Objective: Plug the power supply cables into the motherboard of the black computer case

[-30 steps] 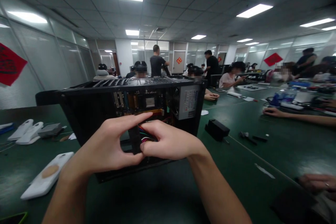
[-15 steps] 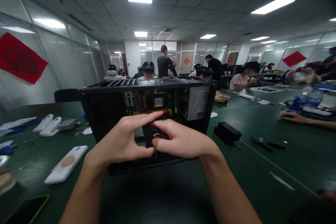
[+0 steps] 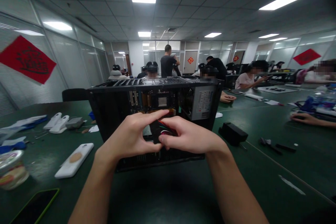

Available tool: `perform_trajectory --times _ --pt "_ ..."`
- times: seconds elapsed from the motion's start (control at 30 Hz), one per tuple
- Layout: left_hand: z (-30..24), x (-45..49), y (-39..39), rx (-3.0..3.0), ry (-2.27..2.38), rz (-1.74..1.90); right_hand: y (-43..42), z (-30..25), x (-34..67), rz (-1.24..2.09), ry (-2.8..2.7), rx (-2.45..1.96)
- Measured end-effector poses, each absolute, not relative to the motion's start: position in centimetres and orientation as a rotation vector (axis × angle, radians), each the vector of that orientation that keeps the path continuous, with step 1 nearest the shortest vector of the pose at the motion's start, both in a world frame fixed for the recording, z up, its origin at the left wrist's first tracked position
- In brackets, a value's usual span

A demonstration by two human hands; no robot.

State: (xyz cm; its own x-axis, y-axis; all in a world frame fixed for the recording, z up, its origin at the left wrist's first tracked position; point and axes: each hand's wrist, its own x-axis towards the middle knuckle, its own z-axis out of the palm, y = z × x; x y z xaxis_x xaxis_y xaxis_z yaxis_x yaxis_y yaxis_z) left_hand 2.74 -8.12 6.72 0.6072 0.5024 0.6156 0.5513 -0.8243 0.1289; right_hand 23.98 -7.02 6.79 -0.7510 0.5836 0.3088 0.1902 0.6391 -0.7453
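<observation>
A black open computer case [image 3: 110, 106] stands on the green table [image 3: 162, 192] in front of me, its inside facing me with a board and a grey power supply [image 3: 203, 102]. Both my hands meet at its open side. My left hand [image 3: 128, 138] pinches a black connector [image 3: 156, 133] between thumb and forefinger. My right hand [image 3: 190, 136] is closed round a bundle of coloured wires [image 3: 166, 128] running to that connector.
A white phone-like cover [image 3: 74, 160], more white parts [image 3: 56, 123] and a food tub [image 3: 12, 169] lie left. A dark phone [image 3: 35, 206] sits at the near left. A black box [image 3: 233, 133] and small tools [image 3: 273, 145] lie right. Several people sit and stand beyond.
My view has shifted left and up, so the case and hands sit further right in the picture. Both hands keep their grip at the connector and wires.
</observation>
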Motion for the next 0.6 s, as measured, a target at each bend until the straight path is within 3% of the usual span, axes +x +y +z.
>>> perform_trajectory --times 0.6 --pt "6.0 2.2 -7.1 -2.723 -0.885 -0.992 -6.4 6.0 23.1 1.067 -2.264 -0.639"
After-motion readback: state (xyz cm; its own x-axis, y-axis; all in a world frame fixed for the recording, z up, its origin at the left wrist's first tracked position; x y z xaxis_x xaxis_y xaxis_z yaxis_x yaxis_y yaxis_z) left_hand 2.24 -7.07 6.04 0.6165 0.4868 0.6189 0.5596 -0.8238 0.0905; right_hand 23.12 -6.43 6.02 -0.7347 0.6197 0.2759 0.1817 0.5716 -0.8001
